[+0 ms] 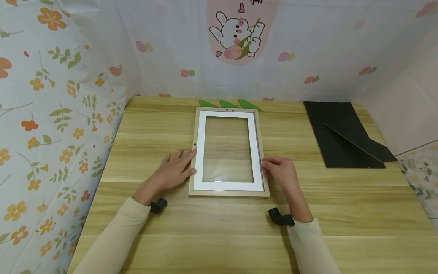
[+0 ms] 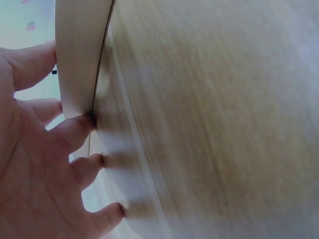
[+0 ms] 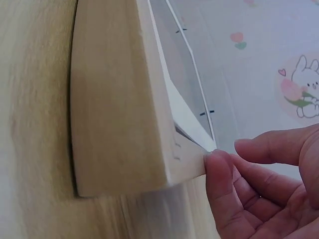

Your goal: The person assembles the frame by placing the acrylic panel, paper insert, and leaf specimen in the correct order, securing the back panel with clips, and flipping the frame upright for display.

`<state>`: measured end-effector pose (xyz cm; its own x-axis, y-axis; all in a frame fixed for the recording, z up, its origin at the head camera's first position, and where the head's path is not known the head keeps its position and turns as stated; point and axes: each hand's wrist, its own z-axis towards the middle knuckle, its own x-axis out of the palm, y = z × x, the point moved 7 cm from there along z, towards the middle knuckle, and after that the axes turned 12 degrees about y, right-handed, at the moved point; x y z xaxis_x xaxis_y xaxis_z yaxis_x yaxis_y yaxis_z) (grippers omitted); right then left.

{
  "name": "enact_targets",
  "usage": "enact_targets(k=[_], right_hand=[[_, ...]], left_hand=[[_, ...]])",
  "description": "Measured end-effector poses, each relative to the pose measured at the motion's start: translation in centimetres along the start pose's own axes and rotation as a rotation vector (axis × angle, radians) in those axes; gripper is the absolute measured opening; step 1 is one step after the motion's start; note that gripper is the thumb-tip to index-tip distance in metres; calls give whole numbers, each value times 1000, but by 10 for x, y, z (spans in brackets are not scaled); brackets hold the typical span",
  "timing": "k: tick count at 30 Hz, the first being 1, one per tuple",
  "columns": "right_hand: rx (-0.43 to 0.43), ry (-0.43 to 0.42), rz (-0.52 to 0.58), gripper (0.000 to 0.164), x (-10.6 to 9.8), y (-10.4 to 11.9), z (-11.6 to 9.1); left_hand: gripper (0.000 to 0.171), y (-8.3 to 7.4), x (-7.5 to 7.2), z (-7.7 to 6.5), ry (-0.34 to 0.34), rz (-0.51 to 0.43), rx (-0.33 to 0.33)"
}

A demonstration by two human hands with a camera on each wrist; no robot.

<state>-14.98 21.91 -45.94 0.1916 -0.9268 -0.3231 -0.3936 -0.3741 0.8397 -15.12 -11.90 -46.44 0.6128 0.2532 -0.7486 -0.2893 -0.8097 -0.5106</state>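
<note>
A light wooden picture frame lies flat on the table, with a white mat inside it around a see-through opening. My left hand rests against its left side, fingers spread and mostly straight; the left wrist view shows the fingertips along the outer wood. At the right side is my right hand, its fingers bent. In the right wrist view a fingertip touches the frame's inner edge near the mat, with another fingertip close by. Whether they pinch something small there is hidden.
A black backing board with a raised stand flap lies at the back right of the wooden table. Several green pointed pieces lie behind the frame. Patterned cloth hangs at the back and left.
</note>
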Motion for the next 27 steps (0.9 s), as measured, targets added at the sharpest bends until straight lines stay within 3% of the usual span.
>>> enact_targets(k=[7,17,27], right_hand=[[-19,15,-104,30,-5,6,3],[-148,40,-351,34,-12,16,5],[-243,7,-446,37,-23,34,18]], left_hand=[[69,-1,-1,-1,6,-4,2],[70,-3,-4,0,17,12,0],[68,-4,-3,0,11,16,11]])
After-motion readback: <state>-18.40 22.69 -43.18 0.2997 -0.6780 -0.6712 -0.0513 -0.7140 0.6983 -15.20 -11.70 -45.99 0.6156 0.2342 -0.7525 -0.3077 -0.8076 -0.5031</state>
